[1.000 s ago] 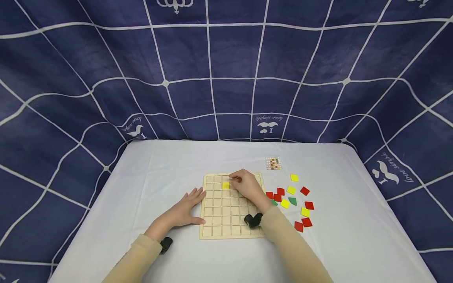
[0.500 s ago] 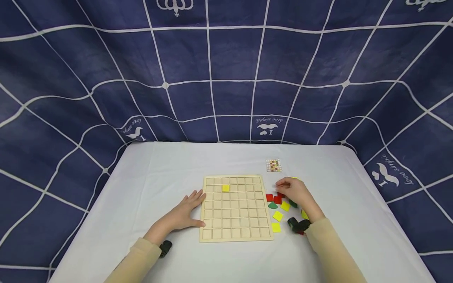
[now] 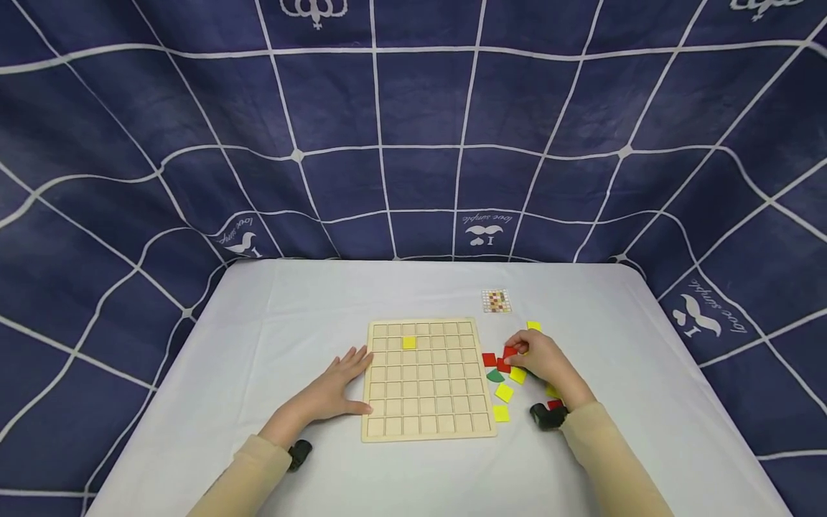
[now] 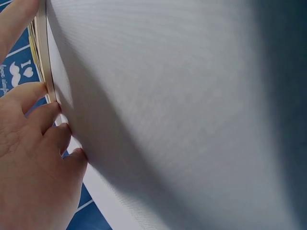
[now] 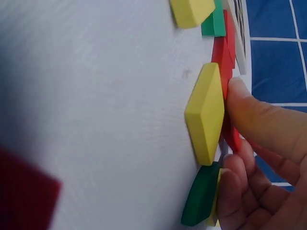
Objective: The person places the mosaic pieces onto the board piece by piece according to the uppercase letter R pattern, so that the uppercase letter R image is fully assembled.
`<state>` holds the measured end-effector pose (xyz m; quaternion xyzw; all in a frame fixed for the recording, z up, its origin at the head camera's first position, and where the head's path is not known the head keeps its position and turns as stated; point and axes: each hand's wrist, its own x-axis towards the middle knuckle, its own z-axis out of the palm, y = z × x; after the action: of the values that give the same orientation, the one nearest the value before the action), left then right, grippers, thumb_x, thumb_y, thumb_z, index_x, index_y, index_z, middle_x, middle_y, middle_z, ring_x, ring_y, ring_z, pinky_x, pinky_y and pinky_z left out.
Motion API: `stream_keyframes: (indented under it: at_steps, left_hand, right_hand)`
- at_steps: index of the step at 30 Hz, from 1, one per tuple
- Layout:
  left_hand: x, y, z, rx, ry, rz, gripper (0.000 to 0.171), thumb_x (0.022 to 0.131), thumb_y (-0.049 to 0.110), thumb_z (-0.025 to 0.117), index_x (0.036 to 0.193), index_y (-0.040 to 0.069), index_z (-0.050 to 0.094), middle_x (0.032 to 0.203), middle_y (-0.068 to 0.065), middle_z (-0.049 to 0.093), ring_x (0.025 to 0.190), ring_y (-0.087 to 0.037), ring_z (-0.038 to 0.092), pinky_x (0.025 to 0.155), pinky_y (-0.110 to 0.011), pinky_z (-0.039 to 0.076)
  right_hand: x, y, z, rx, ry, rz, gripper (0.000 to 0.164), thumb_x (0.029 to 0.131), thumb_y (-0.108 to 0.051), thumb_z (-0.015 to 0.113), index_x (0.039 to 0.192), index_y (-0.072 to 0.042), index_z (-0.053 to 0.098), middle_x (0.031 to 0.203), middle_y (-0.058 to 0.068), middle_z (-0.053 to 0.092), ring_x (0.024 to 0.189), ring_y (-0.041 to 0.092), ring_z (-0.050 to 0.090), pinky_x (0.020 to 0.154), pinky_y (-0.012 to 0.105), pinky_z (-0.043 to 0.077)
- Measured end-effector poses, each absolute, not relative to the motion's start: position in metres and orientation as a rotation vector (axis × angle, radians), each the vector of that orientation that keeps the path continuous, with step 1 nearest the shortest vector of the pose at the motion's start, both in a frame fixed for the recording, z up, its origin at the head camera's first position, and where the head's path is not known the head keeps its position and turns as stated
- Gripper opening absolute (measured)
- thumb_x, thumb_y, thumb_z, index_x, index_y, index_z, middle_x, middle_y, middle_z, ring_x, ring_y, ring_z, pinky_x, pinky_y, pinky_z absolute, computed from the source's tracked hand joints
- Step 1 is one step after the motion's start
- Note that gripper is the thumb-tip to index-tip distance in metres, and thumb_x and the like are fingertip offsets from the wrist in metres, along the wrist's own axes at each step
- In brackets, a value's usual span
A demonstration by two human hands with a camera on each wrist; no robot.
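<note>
Dark blue cloth (image 3: 413, 108), crossed by white lines, is hung behind a table (image 3: 310, 301) covered in white. On the table a square wooden board (image 3: 429, 380) is laid flat, divided into small compartments. One yellow tile (image 3: 410, 343) is set in the third compartment from the left, second row from the far edge. The board's left edge is touched by the left hand (image 3: 328, 390), its fingers and thumb spread. To the right of the board, a red tile (image 3: 510, 352) is pinched between the thumb and fingers of the right hand (image 3: 545, 357) (whether it is lifted cannot be told). Around that hand, loose pieces are scattered: other red tiles (image 3: 489, 360), a rounded green piece (image 3: 494, 375) and several yellow squares (image 3: 505, 392), some partly hidden by the hand. Beyond the board's far right corner, a small card (image 3: 497, 301) printed with a coloured grid is laid.
</note>
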<state>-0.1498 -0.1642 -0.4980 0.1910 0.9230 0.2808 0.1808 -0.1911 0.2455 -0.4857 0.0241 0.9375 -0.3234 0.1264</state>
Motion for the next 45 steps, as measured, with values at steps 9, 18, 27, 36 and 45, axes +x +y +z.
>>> stream_keyframes:
  at_steps: [9,18,27,36,45]
  left_hand:
    - [-0.152,-0.164,-0.497,0.566,2.598,0.802,0.103,0.076,0.042,0.082,0.155,0.005,0.028,0.164,-0.015,0.016,0.153,-0.036,0.007,0.124,-0.057,0.006]
    - [-0.153,-0.163,-0.498,0.560,2.599,0.780,0.102,0.076,0.042,0.082,0.155,0.006,0.029,0.164,-0.014,0.016,0.154,-0.034,0.007,0.124,-0.055,0.006]
    - [-0.154,-0.165,-0.496,0.566,2.595,0.783,0.102,0.077,0.041,0.082,0.155,0.005,0.028,0.164,-0.015,0.016,0.153,-0.035,0.007,0.124,-0.056,0.005]
    - [-0.153,-0.165,-0.498,0.573,2.582,0.811,0.101,0.077,0.040,0.082,0.155,0.004,0.027,0.165,-0.015,0.015,0.153,-0.035,0.006,0.124,-0.056,0.005]
    - [-0.152,-0.166,-0.497,0.556,2.591,0.816,0.102,0.076,0.040,0.082,0.155,0.004,0.028,0.164,-0.015,0.015,0.153,-0.035,0.006,0.124,-0.056,0.005]
  right_hand:
    - [-0.189,0.244,-0.486,0.107,2.742,-1.010,0.020,0.085,-0.014,0.078,0.101,-0.007,0.067,0.087,0.005,0.061,0.079,0.019,0.053,0.071,0.025,0.046]
    - [-0.195,0.208,-0.485,0.136,2.684,-1.384,0.025,0.084,-0.021,0.079,0.101,-0.008,0.068,0.091,0.006,0.070,0.077,0.014,0.062,0.068,0.020,0.053]
    - [-0.209,0.138,-0.490,0.015,2.624,-1.530,0.017,0.083,-0.018,0.079,0.097,-0.011,0.073,0.087,0.003,0.074,0.075,0.012,0.066,0.068,0.023,0.053]
    - [-0.216,0.109,-0.496,-0.092,2.683,-1.402,0.008,0.085,-0.015,0.077,0.093,-0.013,0.074,0.085,0.000,0.073,0.072,0.009,0.063,0.069,0.025,0.053]
    - [-0.218,0.104,-0.496,-0.177,2.711,-1.318,0.006,0.086,-0.018,0.077,0.092,-0.015,0.076,0.089,0.000,0.074,0.076,0.009,0.064,0.074,0.028,0.055]
